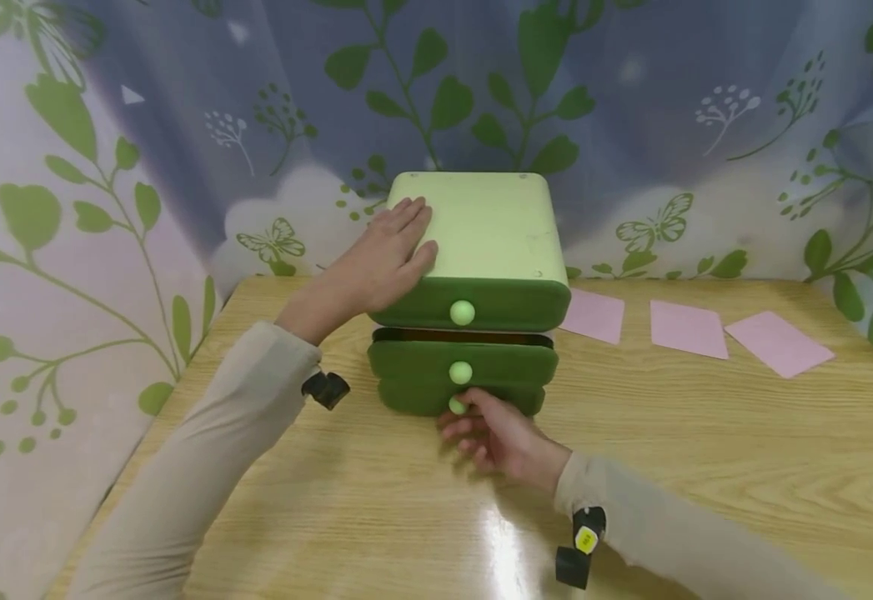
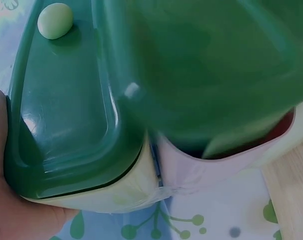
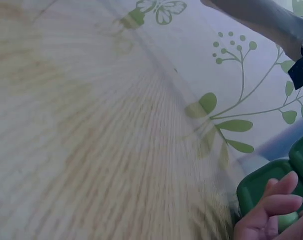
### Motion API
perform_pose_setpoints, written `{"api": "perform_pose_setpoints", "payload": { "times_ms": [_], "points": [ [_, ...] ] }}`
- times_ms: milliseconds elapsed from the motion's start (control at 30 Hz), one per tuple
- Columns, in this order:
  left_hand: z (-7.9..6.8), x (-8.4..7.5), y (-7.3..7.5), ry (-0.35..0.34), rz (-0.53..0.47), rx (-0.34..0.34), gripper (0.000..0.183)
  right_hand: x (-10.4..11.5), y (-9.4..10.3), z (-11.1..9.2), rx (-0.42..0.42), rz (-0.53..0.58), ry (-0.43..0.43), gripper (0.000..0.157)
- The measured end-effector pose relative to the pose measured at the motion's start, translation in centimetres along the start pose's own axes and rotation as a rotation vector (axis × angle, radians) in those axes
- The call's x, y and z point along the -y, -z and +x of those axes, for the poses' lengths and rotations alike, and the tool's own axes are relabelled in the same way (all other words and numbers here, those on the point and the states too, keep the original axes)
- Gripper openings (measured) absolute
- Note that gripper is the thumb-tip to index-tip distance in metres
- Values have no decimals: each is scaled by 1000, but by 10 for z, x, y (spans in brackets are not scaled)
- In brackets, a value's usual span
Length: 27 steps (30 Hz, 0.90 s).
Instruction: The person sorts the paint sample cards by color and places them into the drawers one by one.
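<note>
A small drawer cabinet (image 1: pixel 492 229) with a pale green top and dark green fronts stands on the table. Flat on the left part of its top rests my left hand (image 1: pixel 391 254), fingers straight. The top drawer (image 1: pixel 514 304) is closed. Below it the middle drawer (image 1: pixel 514 362) sticks out, a gap showing above its front. My right hand (image 1: pixel 507 437) pinches the round light green knob (image 1: pixel 457 407) of the bottom drawer (image 1: pixel 413 398) between thumb and fingers. In the left wrist view, the top drawer's front (image 2: pixel 66 95) and a protruding drawer front (image 2: pixel 216 70) show close up.
Three pink cards, a left one (image 1: pixel 597 317), a middle one (image 1: pixel 687 328) and a right one (image 1: pixel 780 343), lie on the wooden table (image 1: pixel 706 450) right of the cabinet. A leaf-patterned curtain (image 1: pixel 631 125) hangs close behind it.
</note>
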<state>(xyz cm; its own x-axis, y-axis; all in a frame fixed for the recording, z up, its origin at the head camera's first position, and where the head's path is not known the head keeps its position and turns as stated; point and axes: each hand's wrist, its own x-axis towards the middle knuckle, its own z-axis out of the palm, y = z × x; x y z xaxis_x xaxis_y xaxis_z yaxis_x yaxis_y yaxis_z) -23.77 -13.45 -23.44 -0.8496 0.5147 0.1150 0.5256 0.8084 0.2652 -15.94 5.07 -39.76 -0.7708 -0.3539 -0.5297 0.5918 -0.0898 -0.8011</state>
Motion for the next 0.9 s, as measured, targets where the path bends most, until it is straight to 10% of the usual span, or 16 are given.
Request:
{"api": "perform_pose_setpoints", "payload": {
  "times_ms": [900],
  "points": [
    [1,1,2,11,15,15,62,24,-2,6,-23,153,-45,22]
  ]
}}
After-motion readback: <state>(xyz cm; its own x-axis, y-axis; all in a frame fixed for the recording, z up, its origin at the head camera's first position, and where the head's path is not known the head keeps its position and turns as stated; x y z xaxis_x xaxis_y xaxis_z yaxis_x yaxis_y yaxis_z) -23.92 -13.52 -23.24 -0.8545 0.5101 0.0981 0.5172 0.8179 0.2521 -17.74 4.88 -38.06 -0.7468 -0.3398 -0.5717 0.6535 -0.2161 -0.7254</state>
